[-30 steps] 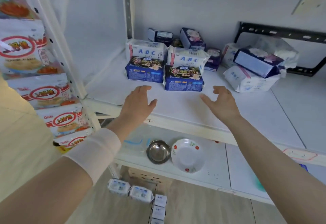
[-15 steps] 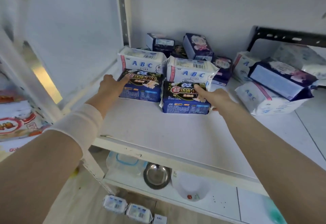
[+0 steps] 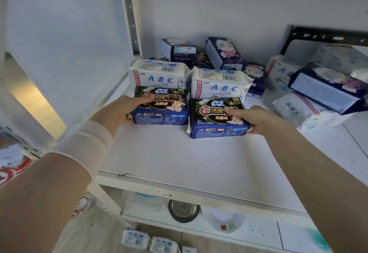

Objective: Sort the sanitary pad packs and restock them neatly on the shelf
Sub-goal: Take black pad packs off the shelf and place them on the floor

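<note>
Sorting looks partly done. Toward the left rear corner of the white board shelf (image 3: pixel 179 163), two white soft plastic ABC packs (image 3: pixel 157 73) stand side by side. Just in front of them lie two dark blue-and-black soft plastic packs (image 3: pixel 165 111). The left hand (image 3: pixel 123 111) grips the outer end of the left one, thumb on top. The right hand (image 3: pixel 258 120) grips the outer end of the right dark pack (image 3: pixel 215 121) likewise. Each dark pack's long axis runs parallel to the shelf's front edge, printed face up and toward that edge. Left to do, I judge: the jumbled heap of navy and white packs (image 3: pixel 318 93) near the right rear, the tipped purple packs (image 3: pixel 223 53) at the back, and the small white packs (image 3: pixel 135 239) on the wooden floor (image 3: pixel 95 230).
</note>
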Demonstrator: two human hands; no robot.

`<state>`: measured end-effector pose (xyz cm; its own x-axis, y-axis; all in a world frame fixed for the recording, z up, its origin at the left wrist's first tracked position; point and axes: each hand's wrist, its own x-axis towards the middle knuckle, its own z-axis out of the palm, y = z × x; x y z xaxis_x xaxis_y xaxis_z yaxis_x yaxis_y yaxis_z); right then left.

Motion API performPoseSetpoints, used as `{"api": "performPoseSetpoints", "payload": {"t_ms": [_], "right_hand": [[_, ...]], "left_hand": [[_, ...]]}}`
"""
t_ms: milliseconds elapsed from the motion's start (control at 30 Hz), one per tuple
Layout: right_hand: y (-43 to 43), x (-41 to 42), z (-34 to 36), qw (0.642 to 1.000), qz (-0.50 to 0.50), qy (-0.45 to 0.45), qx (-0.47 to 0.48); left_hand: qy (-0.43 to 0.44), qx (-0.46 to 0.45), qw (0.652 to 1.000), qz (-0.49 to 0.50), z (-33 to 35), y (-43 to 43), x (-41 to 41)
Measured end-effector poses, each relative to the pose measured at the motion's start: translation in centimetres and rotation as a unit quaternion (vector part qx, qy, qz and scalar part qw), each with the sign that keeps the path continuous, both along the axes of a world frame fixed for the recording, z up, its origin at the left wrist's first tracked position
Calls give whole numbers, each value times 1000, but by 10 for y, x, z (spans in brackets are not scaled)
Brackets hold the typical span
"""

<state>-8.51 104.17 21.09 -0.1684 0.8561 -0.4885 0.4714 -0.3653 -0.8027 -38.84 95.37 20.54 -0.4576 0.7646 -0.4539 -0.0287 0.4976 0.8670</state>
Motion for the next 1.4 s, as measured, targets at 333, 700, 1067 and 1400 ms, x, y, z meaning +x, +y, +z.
{"api": "performPoseSetpoints", "payload": {"t_ms": [333, 700, 1067, 1400], "right_hand": [[-37, 21, 9, 984, -6, 173, -44], [-127, 75, 24, 971, 48, 235, 10], [-207, 180, 3, 959, 109, 263, -18], [-302, 253, -38, 957, 84, 273, -46]], "left_hand": [[-128, 89, 987, -45, 1, -29, -1], [-54, 158, 984, -56, 11, -82, 55], [-38, 228, 971, -63, 17, -170, 202], [-3, 204, 973, -105, -18, -227, 278]]}}
